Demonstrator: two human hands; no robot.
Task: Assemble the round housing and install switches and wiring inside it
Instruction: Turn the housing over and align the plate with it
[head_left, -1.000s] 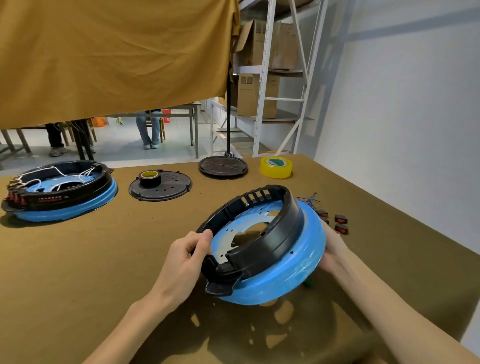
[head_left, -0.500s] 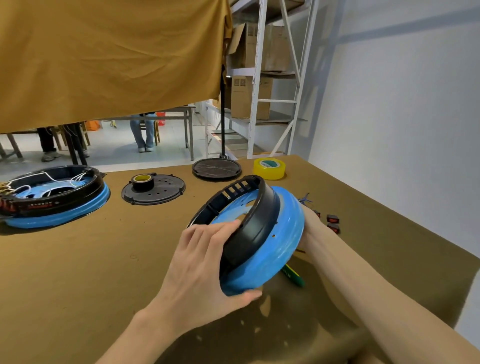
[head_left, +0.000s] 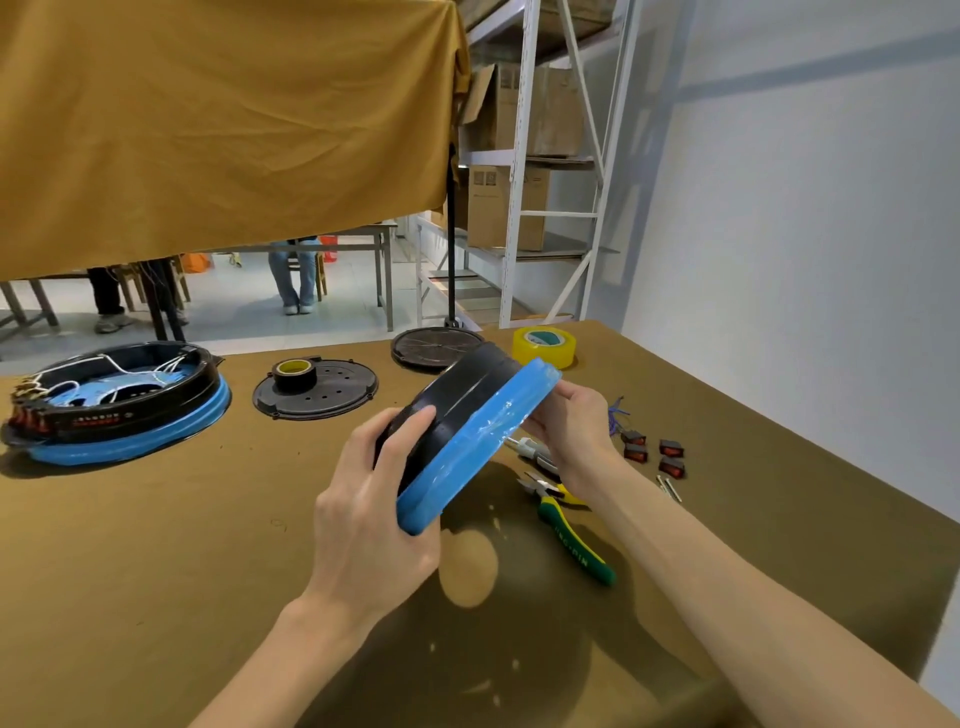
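The left hand (head_left: 371, 512) clasps the near lower edge of the round housing, a black plastic ring seated on a blue film-wrapped base (head_left: 467, 436): its fingers lie over the black wall and its thumb goes under the blue rim. The right hand (head_left: 569, 423) pinches the far upper edge. Between the two hands the housing hangs tipped steeply on edge, clear of the brown-covered table (head_left: 156, 571), with its open side turned away from the camera.

Judging from this tilt, the black ring could slide or pop off the blue base if it is not yet locked. The glossy film looks slippery, so the left hand's hold could slip and let the piece fall onto the tools below it.

Just below and to the right of the grip lies one pair of green-and-yellow-handled pliers (head_left: 566, 525). One white-tipped tool (head_left: 530, 449) lies partly hidden behind the right wrist. Farther right are four small red-and-black rocker switches (head_left: 655, 454), with a small bunch of blue wires (head_left: 617, 415) beside them.

Beyond the grip sit one yellow tape roll (head_left: 544, 347), one flat black round lid (head_left: 436, 349), and one perforated black disc (head_left: 317, 391) with a small black tape roll (head_left: 292, 373) on it. Far left rests one more blue-and-black housing already wired with white leads (head_left: 117, 405).
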